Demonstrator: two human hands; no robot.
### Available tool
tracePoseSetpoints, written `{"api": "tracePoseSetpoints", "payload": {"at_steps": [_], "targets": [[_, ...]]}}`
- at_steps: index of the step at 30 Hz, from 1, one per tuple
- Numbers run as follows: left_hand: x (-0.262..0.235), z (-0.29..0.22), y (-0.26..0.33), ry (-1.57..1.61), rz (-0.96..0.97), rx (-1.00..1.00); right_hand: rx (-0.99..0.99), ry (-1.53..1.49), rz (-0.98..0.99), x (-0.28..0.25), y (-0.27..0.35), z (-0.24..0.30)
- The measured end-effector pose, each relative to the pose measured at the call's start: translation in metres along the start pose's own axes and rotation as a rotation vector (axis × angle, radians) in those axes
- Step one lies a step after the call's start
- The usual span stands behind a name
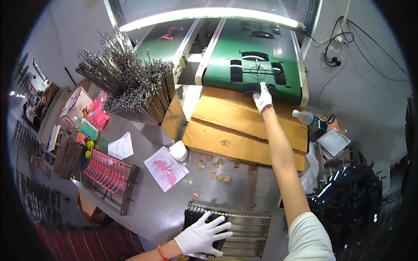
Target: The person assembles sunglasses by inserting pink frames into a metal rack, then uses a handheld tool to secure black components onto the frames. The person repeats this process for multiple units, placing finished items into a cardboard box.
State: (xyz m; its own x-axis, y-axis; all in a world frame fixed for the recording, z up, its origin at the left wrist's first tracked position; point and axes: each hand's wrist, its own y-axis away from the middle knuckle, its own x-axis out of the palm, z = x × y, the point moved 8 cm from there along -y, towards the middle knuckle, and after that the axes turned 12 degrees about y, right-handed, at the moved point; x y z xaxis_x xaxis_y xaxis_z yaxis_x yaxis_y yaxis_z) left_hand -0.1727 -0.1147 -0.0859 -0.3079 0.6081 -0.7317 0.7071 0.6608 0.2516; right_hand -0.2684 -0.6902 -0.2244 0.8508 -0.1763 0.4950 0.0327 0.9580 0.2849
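My left hand [203, 235], in a white glove, lies with its fingers spread over the black curved pieces [192, 217] on a slotted metal rack [248, 235] at the table's near edge. My right arm stretches far forward. My gloved right hand [263, 99] is at the near end of the green conveyor belt [217, 78], its fingers closed around the near part of a wire frame [257, 69]. Black curved pieces [235, 71] sit around that frame. The exact grip is partly hidden by the glove.
A bundle of hooked metal wires [135, 82] stands at the left. Flattened cardboard [226, 124] lies before the conveyor. Nearby are a printed sheet [165, 168], a white roll [178, 151], a rack of pink pieces [106, 174], a bottle [305, 117] and glossy black pieces [348, 204].
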Motion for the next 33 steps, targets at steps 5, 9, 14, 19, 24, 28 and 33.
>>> {"api": "tracePoseSetpoints", "payload": {"at_steps": [5, 9, 14, 19, 24, 28, 33], "targets": [[0.003, -0.042, -0.017, 0.108, -0.176, 0.231, -0.213, -0.032, -0.111, -0.032, -0.014, 0.034], [0.055, -0.029, -0.027, -0.036, -0.028, 0.215, -0.176, 0.128, -0.169, -0.004, 0.077, 0.048], [0.033, -0.032, -0.016, 0.080, -0.238, 0.388, -0.220, 0.152, 0.142, 0.004, 0.236, 0.079], [-0.025, 0.069, 0.006, 0.582, -0.670, -0.139, -0.142, 0.352, 0.274, 0.009, 0.460, 0.089], [-0.068, 0.000, 0.061, 1.011, -1.128, 0.265, -0.244, 1.230, 0.388, 0.036, 0.562, 0.056], [-0.067, -0.037, 0.067, 1.079, -1.194, 0.274, -0.769, 1.801, 0.037, 0.050, 0.608, 0.038], [-0.079, 0.017, 0.119, 1.638, -1.167, 0.133, -0.974, 1.810, 0.133, 0.024, 0.633, 0.063]]}}
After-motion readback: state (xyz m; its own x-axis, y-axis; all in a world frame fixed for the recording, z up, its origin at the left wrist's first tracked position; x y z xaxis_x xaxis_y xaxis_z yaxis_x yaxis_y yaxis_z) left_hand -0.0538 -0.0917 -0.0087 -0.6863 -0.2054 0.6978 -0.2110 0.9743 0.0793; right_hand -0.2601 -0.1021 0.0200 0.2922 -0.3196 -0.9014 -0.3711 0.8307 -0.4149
